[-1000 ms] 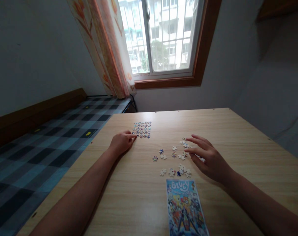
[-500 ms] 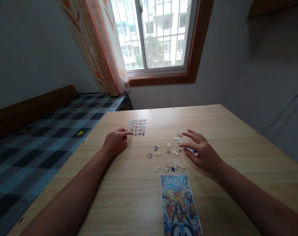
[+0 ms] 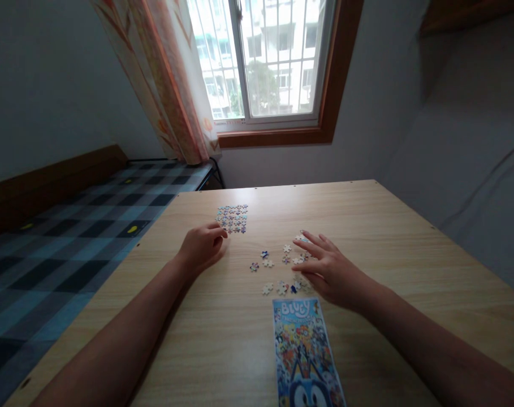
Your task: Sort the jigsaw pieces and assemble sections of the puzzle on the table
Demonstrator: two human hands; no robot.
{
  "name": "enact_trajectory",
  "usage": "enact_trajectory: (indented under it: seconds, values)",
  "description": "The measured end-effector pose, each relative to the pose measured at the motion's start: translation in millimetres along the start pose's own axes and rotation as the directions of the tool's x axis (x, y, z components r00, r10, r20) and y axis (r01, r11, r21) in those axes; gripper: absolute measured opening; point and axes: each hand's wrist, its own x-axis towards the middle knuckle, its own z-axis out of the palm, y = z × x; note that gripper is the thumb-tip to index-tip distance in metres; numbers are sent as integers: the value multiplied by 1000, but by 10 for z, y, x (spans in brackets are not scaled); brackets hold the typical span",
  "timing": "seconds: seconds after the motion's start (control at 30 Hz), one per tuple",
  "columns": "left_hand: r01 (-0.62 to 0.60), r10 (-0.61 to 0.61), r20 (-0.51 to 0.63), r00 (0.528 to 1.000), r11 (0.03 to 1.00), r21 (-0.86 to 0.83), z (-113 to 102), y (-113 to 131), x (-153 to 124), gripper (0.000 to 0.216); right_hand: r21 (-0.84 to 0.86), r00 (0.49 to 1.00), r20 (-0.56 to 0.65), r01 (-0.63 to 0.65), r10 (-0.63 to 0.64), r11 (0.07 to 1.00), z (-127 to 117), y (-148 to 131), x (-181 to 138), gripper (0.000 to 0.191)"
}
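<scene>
My left hand (image 3: 201,247) rests on the table beside the lower left corner of a block of joined jigsaw pieces (image 3: 232,218). Its fingers are curled in, and nothing shows in them. Over the loose jigsaw pieces (image 3: 286,248) hovers my right hand (image 3: 327,264), open with fingers spread, hiding some of them. Several loose pieces lie pale side up; a blue piece (image 3: 264,254) and a patterned piece (image 3: 254,267) lie at their left. Closer to me is another row of pieces (image 3: 282,287). Below it lies a colourful picture sheet or box (image 3: 302,345) marked "Bluey".
Everything lies on a light wooden table (image 3: 214,339). Left of it stands a bed with a checked cover (image 3: 91,226). Beyond the table are a curtain (image 3: 172,85) and a barred window (image 3: 277,62).
My right hand has moved left over the loose pieces, still spread. My left index finger, stretched toward the joined block before, has curled in. The view has shifted slightly.
</scene>
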Motion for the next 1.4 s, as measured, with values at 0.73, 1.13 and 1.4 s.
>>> enact_trajectory:
  seconds: [0.73,1.13,1.4]
  values:
    - [126,-16,492,871,973,-192,-109,55,35,22,39,989,-150,9,-3,999,41,44,33,8]
    - [-193,242,44,969,860,-473,-537,1310,92,23,115,898,-438,85,-26,990,-41,-254,163,6]
    - [-231,214,-89,973,850,-474,-393,1502,-38,19,121,888,-458,106,-40,987,-26,-311,169,5]
